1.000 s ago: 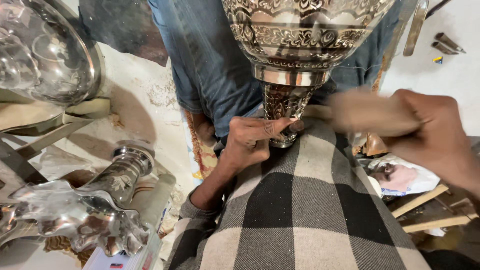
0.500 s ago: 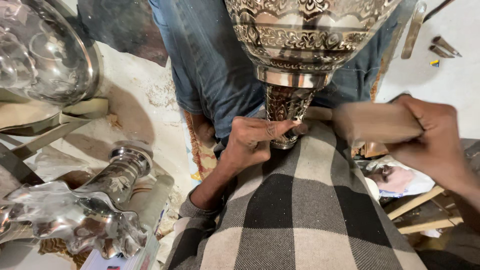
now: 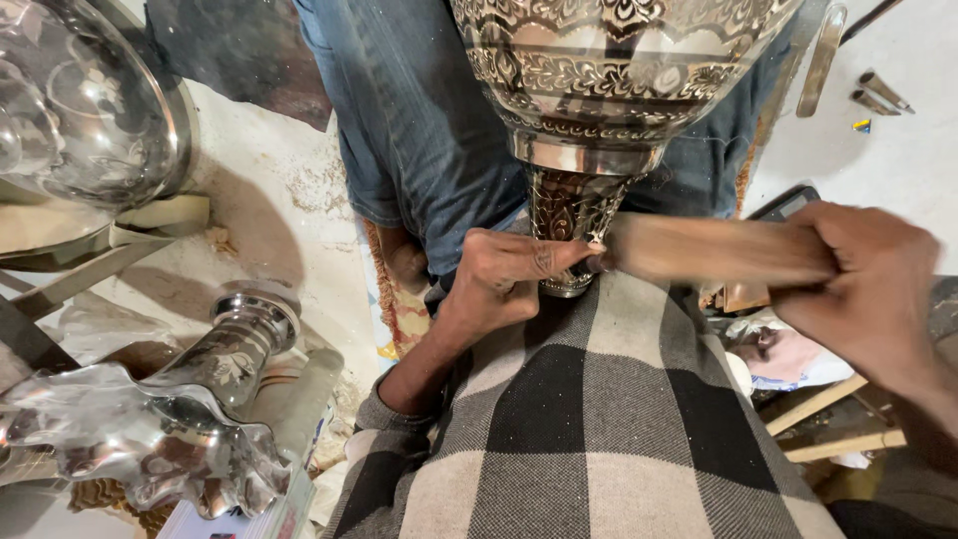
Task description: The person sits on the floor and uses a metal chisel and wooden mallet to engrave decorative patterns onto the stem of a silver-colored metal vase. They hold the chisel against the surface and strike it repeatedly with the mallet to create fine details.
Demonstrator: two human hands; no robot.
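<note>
vessel: big engraved metal vase (image 3: 609,80), silver-toned with floral bands, top centre. body fills the upper frame, narrow patterned stem (image 3: 571,215) points down and ends at a small round foot resting on the checked cloth.
cloth: black and cream checked blanket (image 3: 599,429) over the person's lap, runs from the stem foot to the bottom edge.
left hand: left hand (image 3: 504,279) curled closed, fingertips pinched against the stem's lower part. something thin seems held at the tips, too small to tell what.
right hand: right hand (image 3: 878,289) wrapped tight around one end of a wooden handle (image 3: 718,250). handle lies near horizontal, its free end right by the stem and the left fingertips. blurred, so contact can't be confirmed.
behind vase: another person's legs in blue jeans (image 3: 419,130), either side of the vase body.
left side: large shiny metal bowl (image 3: 80,110) top left. below it a fluted silver vase (image 3: 170,419) lying on its side, ruffled rim toward the camera, on a pale dusty floor (image 3: 269,210).
right side: two short metal punches (image 3: 873,92) on the pale floor top right, well apart from both hands. wooden sticks (image 3: 828,419) and crumpled rags below the right hand.
</note>
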